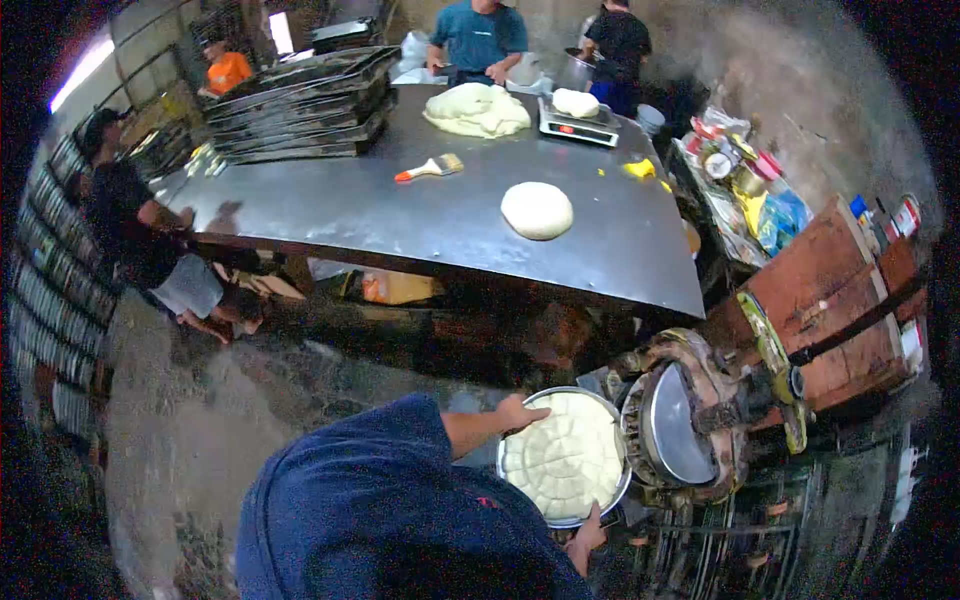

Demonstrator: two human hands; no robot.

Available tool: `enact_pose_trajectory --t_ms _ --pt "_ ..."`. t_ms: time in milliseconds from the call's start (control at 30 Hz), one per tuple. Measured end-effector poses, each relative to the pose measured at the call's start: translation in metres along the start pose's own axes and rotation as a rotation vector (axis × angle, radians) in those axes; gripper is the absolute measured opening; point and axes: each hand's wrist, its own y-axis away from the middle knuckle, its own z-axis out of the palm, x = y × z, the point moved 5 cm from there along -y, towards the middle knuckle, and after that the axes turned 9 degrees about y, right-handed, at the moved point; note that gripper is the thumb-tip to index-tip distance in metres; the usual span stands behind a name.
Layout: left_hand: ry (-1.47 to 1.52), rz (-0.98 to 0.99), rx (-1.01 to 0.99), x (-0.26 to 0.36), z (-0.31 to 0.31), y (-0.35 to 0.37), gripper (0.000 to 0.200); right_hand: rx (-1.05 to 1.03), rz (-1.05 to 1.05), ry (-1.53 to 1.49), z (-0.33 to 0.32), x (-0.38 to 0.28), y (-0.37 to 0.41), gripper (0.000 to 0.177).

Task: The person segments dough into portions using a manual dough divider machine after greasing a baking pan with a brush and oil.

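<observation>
Dough pan (565,455), full of scored dough, is held low beside the press (690,420), below the bench (420,215). Left hand (523,412) clamps the far rim and right hand (588,535) the near rim. Step judged as lifting the pan; moving it calls for a level hold.

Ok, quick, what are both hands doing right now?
Left hand: closed on the pan, at its far rim.
Right hand: closed on the pan's near rim.

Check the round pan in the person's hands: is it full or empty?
Full. Pale dough, scored into segments, covers the round pan from rim to rim; the left hand and right hand grip its rim.
</observation>
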Motion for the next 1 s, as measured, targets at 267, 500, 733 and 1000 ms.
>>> enact_pose_trajectory --t_ms 267,500,733,1000 --pt "0.188 -0.116 0.192 0.015 -0.212 0.050 0.061 -0.380 -0.207 -0.199 0.096 -0.096 0.139 0.045" --pt "0.550 -0.057 0.610 -0.036 -0.410 0.085 0.064 -0.707 -0.455 0.039 0.194 -0.219 0.319 0.028" --pt "0.946 0.038 0.608 -0.016 -0.561 0.169 0.048 -0.895 -0.699 0.039 0.271 -0.269 0.491 0.017" --pt "1.094 0.038 0.700 -0.037 -0.609 0.182 0.046 -1.127 -0.863 0.138 0.349 -0.320 0.556 0.022"
